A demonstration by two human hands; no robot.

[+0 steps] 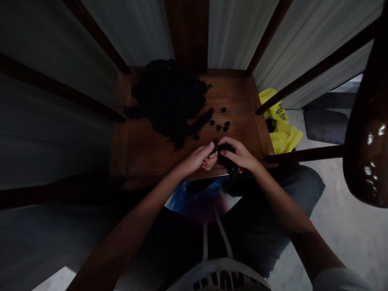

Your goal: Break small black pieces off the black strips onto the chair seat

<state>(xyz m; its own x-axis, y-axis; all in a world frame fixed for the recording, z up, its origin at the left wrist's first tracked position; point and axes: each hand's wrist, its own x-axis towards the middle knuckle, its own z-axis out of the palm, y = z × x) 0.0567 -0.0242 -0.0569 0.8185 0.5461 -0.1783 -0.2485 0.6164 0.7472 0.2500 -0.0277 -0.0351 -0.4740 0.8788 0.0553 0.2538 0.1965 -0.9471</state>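
Over the front part of a wooden chair seat (236, 91), both hands meet at a limp black piece (227, 153), maybe cloth or plastic; its kind cannot be made out. My left hand (206, 157) is closed, thumb against fingers, pinching one end of it. Curled around its thicker part is my right hand (238, 152), and the rest hangs down over the seat's front edge. Farther back on the seat lies a big heap of similar black material (169, 97). Several small black lumps (218, 127) are scattered between the heap and my hands, beside a black strip (202, 120).
Dark wooden bars (274, 38) rise around the seat, and a glossy armrest (368, 133) stands at the right. A yellow bag (283, 137) lies right of the seat. Below the front edge, between my knees, is a blue and pink bag-like thing (194, 200).
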